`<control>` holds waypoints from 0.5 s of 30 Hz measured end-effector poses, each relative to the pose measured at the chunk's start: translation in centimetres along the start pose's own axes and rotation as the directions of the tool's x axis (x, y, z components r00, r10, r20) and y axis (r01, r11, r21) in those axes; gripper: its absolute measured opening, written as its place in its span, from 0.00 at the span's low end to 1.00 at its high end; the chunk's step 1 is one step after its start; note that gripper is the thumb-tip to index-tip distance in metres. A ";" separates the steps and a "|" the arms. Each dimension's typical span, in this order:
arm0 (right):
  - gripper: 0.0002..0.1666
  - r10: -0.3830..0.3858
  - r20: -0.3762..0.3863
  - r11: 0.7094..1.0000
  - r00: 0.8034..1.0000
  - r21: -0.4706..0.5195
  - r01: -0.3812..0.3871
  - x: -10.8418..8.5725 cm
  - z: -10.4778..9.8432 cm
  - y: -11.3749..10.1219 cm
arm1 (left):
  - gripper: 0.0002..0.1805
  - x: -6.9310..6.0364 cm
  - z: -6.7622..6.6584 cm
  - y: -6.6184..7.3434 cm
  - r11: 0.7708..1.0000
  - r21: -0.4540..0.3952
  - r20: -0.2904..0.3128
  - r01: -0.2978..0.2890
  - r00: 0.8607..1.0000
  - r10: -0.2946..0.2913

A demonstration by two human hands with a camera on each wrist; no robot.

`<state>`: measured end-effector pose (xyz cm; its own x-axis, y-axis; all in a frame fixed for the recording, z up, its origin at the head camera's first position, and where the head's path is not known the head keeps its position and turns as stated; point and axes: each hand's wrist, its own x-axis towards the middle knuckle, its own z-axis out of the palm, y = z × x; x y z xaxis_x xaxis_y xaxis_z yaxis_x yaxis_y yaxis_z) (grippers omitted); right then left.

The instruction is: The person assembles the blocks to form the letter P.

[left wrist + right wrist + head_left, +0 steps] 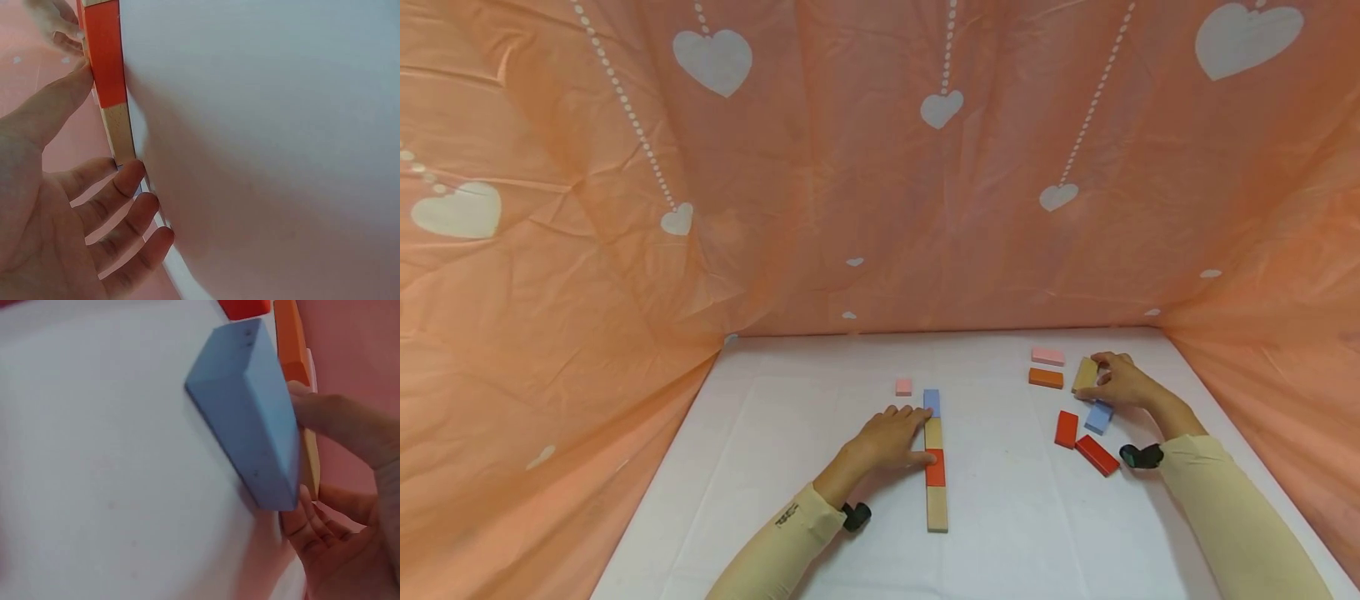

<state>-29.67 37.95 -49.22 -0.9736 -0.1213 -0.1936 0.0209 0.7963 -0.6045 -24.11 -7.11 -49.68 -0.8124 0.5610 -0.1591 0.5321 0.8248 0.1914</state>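
A straight row of blocks lies on the table: a blue block [931, 400], a wooden block [933, 434], a red block [936, 477] and another wooden block [937, 510] nearest me. My left hand [883, 440] rests along the row's left side, thumb on the red block and index finger by the blue one, the fingers spread in the left wrist view. To the right, my right hand [1126, 383] pinches a plain wooden block [1084, 375] between thumb and fingers. A second blue block [1099, 417] lies just below that hand, hiding part of the wooden block in the right wrist view.
Left of the row's far end is a small pink block [903, 387]. Around the right hand lie a pink block [1048, 357], an orange block [1046, 378] and two red blocks [1066, 428]. An orange curtain [925, 250] borders the white table [1000, 533].
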 end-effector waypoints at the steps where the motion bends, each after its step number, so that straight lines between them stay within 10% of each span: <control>1: 0.59 -0.001 -0.010 1.000 1.000 -0.003 0.001 0.0 0.1 0.0 | 0.46 0.0 0.0 0.0 1.000 -0.001 0.001 0.000 1.000 0.000; 15: 0.61 -0.121 -0.127 0.993 0.984 -0.009 0.121 0.4 0.6 -1.6 | 0.46 0.0 -0.1 0.0 1.000 0.002 0.005 0.004 1.000 -0.004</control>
<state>-29.96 36.28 -48.84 -0.9899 -0.1403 -0.0189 -0.0989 0.7810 -0.6167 -24.11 -7.13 -49.58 -0.8131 0.5584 -0.1647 0.5295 0.8269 0.1894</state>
